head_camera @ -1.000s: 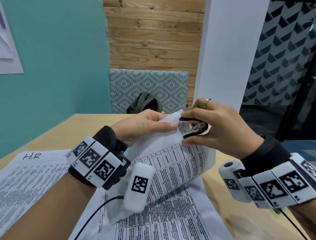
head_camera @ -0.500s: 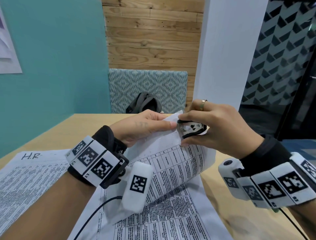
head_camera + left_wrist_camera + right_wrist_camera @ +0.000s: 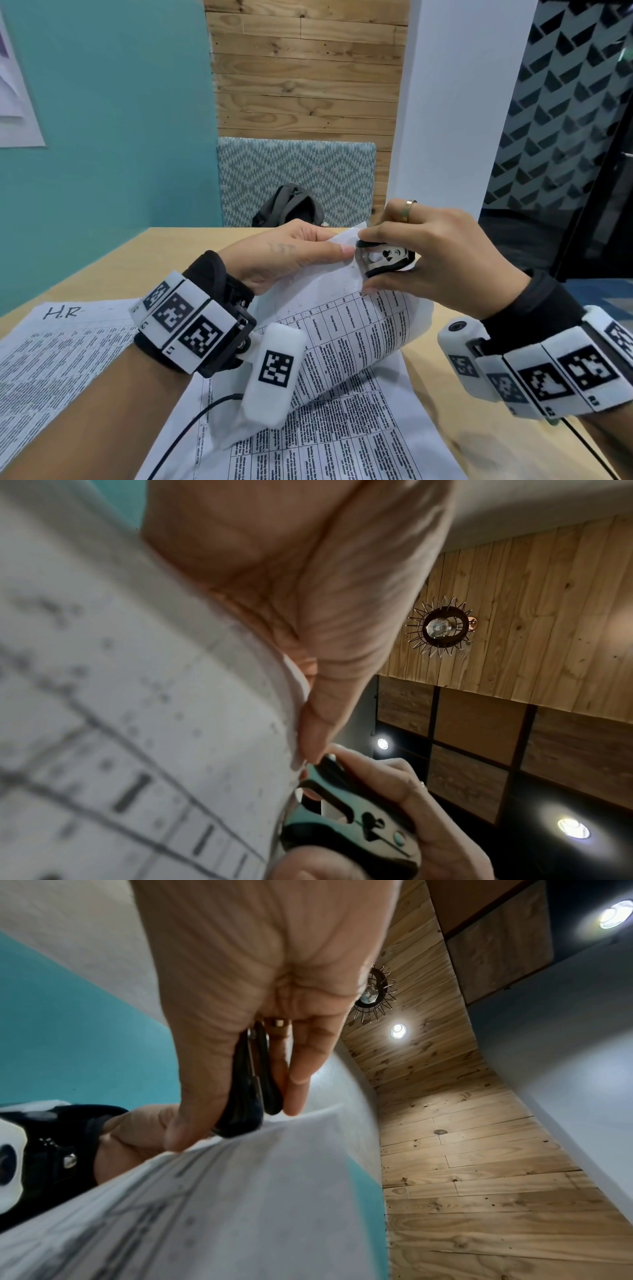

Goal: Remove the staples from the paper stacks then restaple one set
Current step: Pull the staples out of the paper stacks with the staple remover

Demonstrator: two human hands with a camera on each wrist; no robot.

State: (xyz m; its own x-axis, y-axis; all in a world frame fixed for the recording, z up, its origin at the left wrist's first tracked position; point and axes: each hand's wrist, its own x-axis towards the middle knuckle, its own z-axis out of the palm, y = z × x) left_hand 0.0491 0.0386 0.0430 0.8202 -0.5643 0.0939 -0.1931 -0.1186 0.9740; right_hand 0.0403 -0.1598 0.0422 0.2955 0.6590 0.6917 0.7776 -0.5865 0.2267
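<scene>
A printed paper stack [image 3: 346, 329] curls up off the table, its top corner raised. My left hand [image 3: 291, 257] pinches that corner, thumb on top. My right hand [image 3: 421, 260] squeezes a black and metal staple remover [image 3: 385, 260] between thumb and fingers, with its jaws closed at the corner's edge. In the left wrist view the staple remover [image 3: 356, 823] sits tight against the paper stack [image 3: 137, 723]. The right wrist view shows the staple remover [image 3: 250, 1085] edge-on, touching the paper stack [image 3: 240, 1191]. The staple itself is hidden.
Another printed sheet marked "H.R" [image 3: 58, 346] lies flat at the left of the wooden table [image 3: 479, 428]. A patterned chair [image 3: 298, 178] with a dark bag [image 3: 291, 205] stands behind the table. A white pillar [image 3: 462, 102] rises at the right.
My right hand has squeezed the staple remover shut and pushed it a little left onto the paper corner. The left hand keeps its pinch in the same place.
</scene>
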